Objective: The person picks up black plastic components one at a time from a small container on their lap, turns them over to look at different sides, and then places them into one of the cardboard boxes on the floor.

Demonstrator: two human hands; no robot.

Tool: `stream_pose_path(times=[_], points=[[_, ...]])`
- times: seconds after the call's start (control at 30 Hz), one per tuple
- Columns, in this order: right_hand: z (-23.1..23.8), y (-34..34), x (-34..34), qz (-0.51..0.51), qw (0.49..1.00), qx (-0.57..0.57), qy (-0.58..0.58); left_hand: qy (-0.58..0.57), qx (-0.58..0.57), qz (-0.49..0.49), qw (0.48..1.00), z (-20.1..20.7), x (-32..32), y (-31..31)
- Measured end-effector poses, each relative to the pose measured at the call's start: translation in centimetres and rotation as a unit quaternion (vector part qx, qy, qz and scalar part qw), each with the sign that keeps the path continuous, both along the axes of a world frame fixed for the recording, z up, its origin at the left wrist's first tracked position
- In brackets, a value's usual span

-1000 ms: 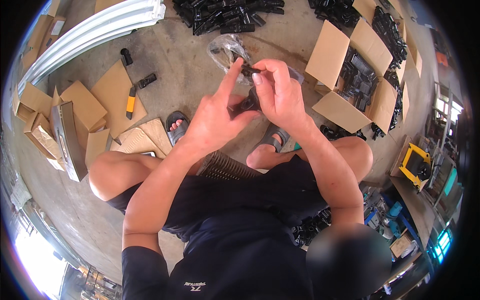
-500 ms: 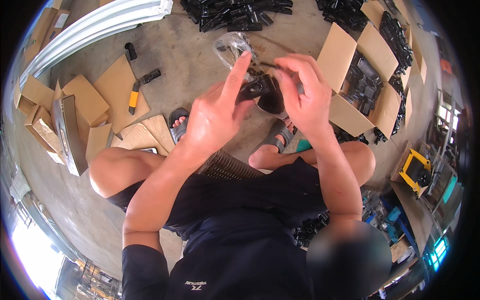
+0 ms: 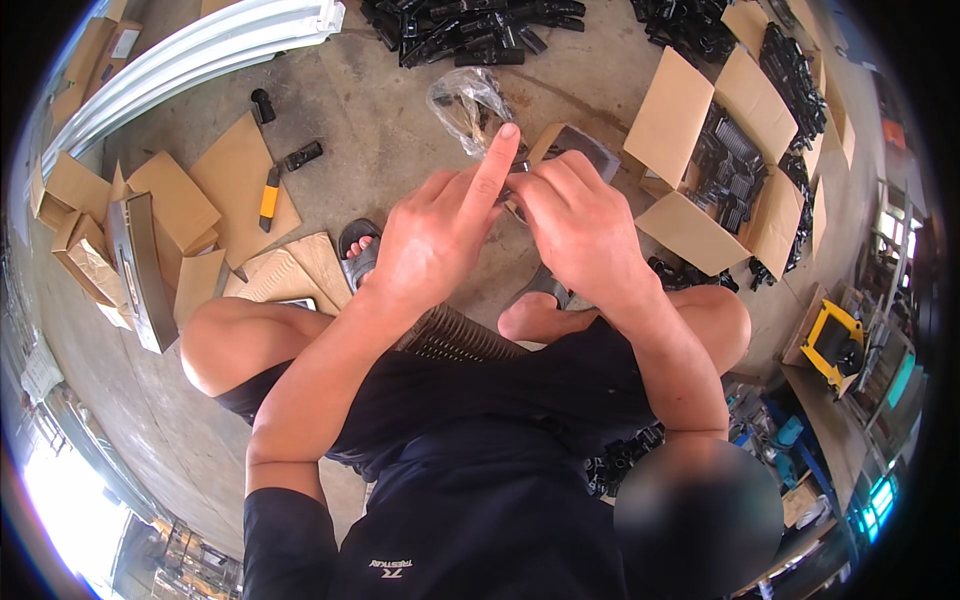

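My left hand [image 3: 430, 236] is closed around a black metal part [image 3: 519, 168], its index finger stretched forward. Only a bit of the part shows between my hands. Against it my right hand [image 3: 587, 225] is closed, fingers bent and pinched together at the part's end. Whatever lies in that pinch is hidden behind the fingers. Just beyond my hands, a clear plastic bag [image 3: 468, 108] with small dark contents lies on the concrete floor. Behind my right hand sits a small open cardboard box [image 3: 548, 140], partly covered.
An open carton [image 3: 668, 100] of black parts stands at right, near piles of similar parts [image 3: 470, 30]. Flattened cardboard [image 3: 225, 165] with a yellow-handled cutter [image 3: 269, 200] lies at left, beside more cartons [image 3: 140, 260]. White metal profiles [image 3: 200, 60] lie at far left.
My right hand has moved in toward the left and now meets the black part; before, it was apart, pinching a thin dark piece. The part has turned mostly out of sight.
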State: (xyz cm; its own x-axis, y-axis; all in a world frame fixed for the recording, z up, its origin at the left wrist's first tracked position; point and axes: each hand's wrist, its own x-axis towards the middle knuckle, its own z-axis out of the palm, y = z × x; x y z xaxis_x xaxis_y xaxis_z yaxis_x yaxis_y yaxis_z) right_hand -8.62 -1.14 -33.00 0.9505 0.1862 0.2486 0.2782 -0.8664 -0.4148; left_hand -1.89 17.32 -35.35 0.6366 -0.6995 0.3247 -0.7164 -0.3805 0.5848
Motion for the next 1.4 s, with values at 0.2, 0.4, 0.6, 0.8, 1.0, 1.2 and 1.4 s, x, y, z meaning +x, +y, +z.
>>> stream_pose_path(times=[0.2, 0.4, 0.6, 0.8, 1.0, 1.2, 1.4], points=[[0.1, 0.5, -0.1, 0.009, 0.999, -0.035, 0.030, -0.005, 0.037, 0.003, 0.999, -0.1, -0.3, -0.2], [-0.1, 0.8, -0.2, 0.006, 0.998, -0.048, 0.041, -0.006, 0.031, -0.002, 0.999, 0.0, -0.4, -0.2], [-0.7, 1.2, 0.1, -0.029, 0.998, 0.010, 0.053, 0.025, 0.030, 0.016, 0.999, -0.3, -0.3, -0.1], [-0.5, -0.7, 0.9, -0.097, 0.985, 0.140, 0.012, 0.168, 0.006, 0.067, 0.983, 0.4, -0.1, 0.3], [-5.1, -6.6, 3.2, -0.254, 0.958, 0.124, 0.042, 0.395, -0.193, 0.139, 0.887, 0.5, 1.4, 0.6], [-16.1, -5.2, 4.4, -0.074, 0.944, -0.240, 0.214, 0.512, -0.348, 0.171, 0.767, 2.3, 2.5, 1.3], [-22.9, -1.3, 6.2, -0.097, 0.890, -0.323, 0.306, 0.582, -0.384, 0.175, 0.695, 2.4, 1.1, 0.1]])
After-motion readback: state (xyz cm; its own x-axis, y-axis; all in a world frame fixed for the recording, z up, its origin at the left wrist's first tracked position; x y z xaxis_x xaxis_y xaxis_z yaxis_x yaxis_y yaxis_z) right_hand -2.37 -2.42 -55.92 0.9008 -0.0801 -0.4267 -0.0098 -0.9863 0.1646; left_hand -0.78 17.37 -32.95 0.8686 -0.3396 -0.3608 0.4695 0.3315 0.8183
